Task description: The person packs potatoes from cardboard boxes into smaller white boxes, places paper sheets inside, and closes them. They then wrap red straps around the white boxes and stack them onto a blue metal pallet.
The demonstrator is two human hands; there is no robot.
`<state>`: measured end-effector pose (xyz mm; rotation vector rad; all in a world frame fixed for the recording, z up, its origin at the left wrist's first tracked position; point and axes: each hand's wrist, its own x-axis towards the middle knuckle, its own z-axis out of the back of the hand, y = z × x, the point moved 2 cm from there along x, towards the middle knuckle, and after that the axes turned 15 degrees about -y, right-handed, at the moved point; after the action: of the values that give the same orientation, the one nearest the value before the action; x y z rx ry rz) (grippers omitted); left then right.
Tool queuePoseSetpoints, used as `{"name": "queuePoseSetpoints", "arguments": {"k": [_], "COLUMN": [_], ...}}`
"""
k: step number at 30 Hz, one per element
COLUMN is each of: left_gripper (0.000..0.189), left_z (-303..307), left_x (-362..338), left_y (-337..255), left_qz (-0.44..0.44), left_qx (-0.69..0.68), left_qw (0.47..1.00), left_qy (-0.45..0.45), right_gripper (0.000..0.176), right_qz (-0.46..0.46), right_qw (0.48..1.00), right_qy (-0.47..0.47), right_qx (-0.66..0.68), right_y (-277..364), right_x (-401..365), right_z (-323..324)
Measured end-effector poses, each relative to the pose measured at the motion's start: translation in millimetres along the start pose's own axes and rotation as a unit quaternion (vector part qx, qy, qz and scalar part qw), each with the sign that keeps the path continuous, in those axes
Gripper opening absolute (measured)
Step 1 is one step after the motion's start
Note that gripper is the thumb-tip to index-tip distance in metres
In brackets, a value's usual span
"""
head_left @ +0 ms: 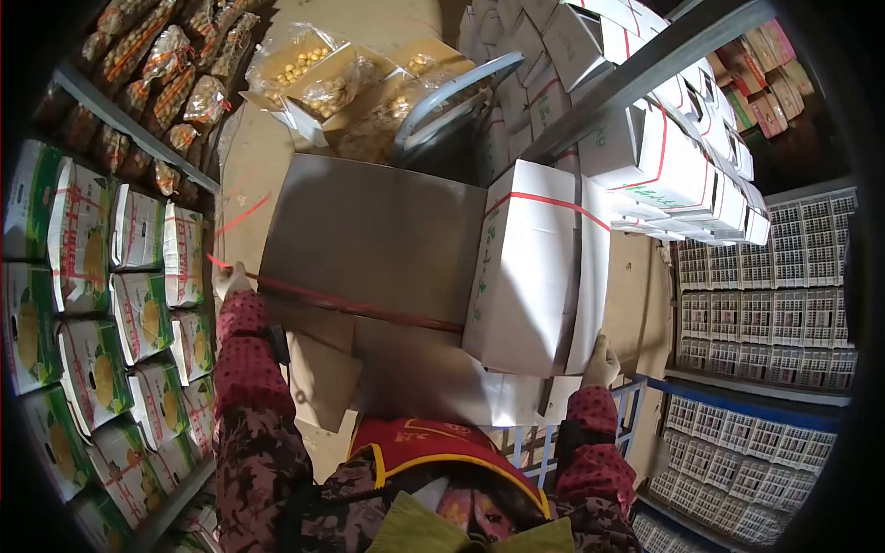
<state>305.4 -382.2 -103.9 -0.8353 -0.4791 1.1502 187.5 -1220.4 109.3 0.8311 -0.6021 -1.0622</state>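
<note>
A large white carton [378,267] with a red strap across it fills the middle of the head view, its top face in shadow. My left hand [230,279], in a pale glove, grips its left edge near the strap. My right hand [601,364], also gloved, holds the lower right corner. A second white carton [525,267] with a red strap rests on the right part of the load, tilted toward me. Both arms wear dark red patterned sleeves.
A shelf of green-and-white boxes [92,304] lines the left. Bags of nuts [157,64] and open trays [323,74] lie at the top. Stacked white cartons [664,157] sit on a rack at the right, above white plastic crates [784,304]. A blue cart rail [636,387] is below.
</note>
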Motion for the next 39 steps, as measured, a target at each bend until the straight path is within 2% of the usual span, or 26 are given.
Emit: {"name": "queuePoseSetpoints", "arguments": {"k": [2,3,5,6,7,8,9,10,11,12,13,15,16,17,18,20,21,23,26,29,32,33,35,37,38,39], "left_gripper": [0.017,0.017,0.02,0.022,0.028,0.024,0.031,0.026,0.019,0.019,0.018,0.019,0.02,0.021,0.021,0.028,0.026,0.025,0.02,0.016,0.019,0.023,0.024,0.027,0.028,0.025], "left_z": [27.8,37.8,57.1,92.7,100.4,104.4,133.2,134.0,126.7,130.2,129.9,100.3,89.5,84.5,56.7,46.7,45.6,54.4,64.9,72.0,49.9,38.8,16.5,-6.2,-29.5,-50.3], "left_x": [-56.5,-86.0,-165.4,-238.6,-283.7,-333.7,-411.4,-473.1,-529.3,-582.3,-619.5,-656.2,-656.1,-651.9,-635.5,-604.3,-588.8,-579.8,-608.1,-627.9,-608.2,-597.3,-582.8,-575.9,-562.7,-551.6], "left_y": [-94.4,-151.3,-270.7,-350.4,-394.6,-436.7,-480.4,-505.0,-510.0,-513.4,-500.6,-473.6,-462.3,-455.6,-435.3,-412.3,-401.0,-395.8,-390.3,-383.7,-367.9,-371.1,-375.7,-370.1,-348.4,-322.8], "left_qz": [-0.039,-0.081,-0.123,-0.205,-0.37,-0.609,-0.72,-0.719,-0.768,-0.828,-0.852,-0.775,-0.715,-0.662,-0.625,-0.488,-0.427,-0.41,-0.437,-0.451,-0.351,-0.455,-0.453,-0.606,-0.662,-0.711], "left_qx": [-0.188,-0.259,-0.45,-0.363,-0.387,-0.274,-0.114,-0.072,-0.055,-0.155,-0.177,-0.167,-0.19,-0.069,-0.038,0.116,0.108,0.111,0.036,0.068,-0.083,-0.06,-0.122,-0.143,-0.144,-0.04], "left_qw": [0.978,0.956,0.884,0.907,0.842,0.726,0.679,0.69,0.633,0.526,0.489,0.548,0.562,0.599,0.568,0.607,0.623,0.672,0.681,0.679,0.755,0.75,0.763,0.724,0.708,0.692], "left_qy": [-0.083,-0.111,-0.04,-0.059,-0.056,-0.165,-0.087,0.035,0.082,0.117,0.06,0.267,0.37,0.445,0.534,0.616,0.646,0.606,0.586,0.575,0.548,0.476,0.445,0.298,0.202,0.117], "right_gripper": [0.039,0.036,0.042,0.048,0.058,0.059,0.06,0.057,0.054,0.053,0.051,0.047,0.045,0.044,0.037,0.034,0.038,0.043,0.04,0.034,0.028,0.023,0.029,0.034,0.033,0.033], "right_qz": [0.008,0.145,0.408,0.352,0.284,0.33,0.373,0.428,0.482,0.558,0.627,0.583,0.579,0.57,0.528,0.421,0.36,0.255,0.252,0.231,0.217,0.172,0.156,0.207,0.184,0.161], "right_qw": [0.999,0.989,0.911,0.93,0.927,0.904,0.879,0.856,0.83,0.796,0.757,0.792,0.807,0.82,0.848,0.879,0.881,0.864,0.857,0.889,0.961,0.977,0.969,0.946,0.934,0.919], "right_qy": [0.037,0.03,0.008,0.09,0.166,0.181,0.191,0.168,0.143,0.095,0.048,0.036,0.022,0.008,0.001,0.023,0.054,0.176,0.24,0.253,0.136,0.111,0.105,0.049,0.065,0.082], "right_qx": [-0.011,-0.028,-0.053,0.062,0.177,0.204,0.227,0.236,0.241,0.213,0.178,0.179,0.116,0.054,-0.044,-0.223,-0.301,-0.398,-0.379,-0.304,-0.104,0.059,0.159,0.245,0.299,0.35], "right_y": [-9.5,-3.7,31.1,82.4,146.7,196.7,235.9,263.6,283.3,296.8,300.7,254.4,216.8,169.6,116.0,24.4,-10.5,-63.9,-88.6,-93.4,-78.5,-107.6,-81.5,-51.6,-39.7,-29.3], "right_x": [10.4,15.1,10.1,-7.9,-36.5,-56.0,-67.0,-70.7,-64.0,-43.8,-19.6,45.0,81.6,118.6,152.3,190.6,197.9,201.8,187.9,185.6,157.8,151.7,131.8,114.9,111.9,111.6], "right_z": [0.8,2.8,2.1,2.2,10.9,28.6,47.2,61.0,72.5,82.9,93.2,93.4,91.5,86.4,80.1,80.7,85.7,88.4,100.4,94.3,67.7,19.2,-21.4,-60.1,-82.4,-105.1]}}
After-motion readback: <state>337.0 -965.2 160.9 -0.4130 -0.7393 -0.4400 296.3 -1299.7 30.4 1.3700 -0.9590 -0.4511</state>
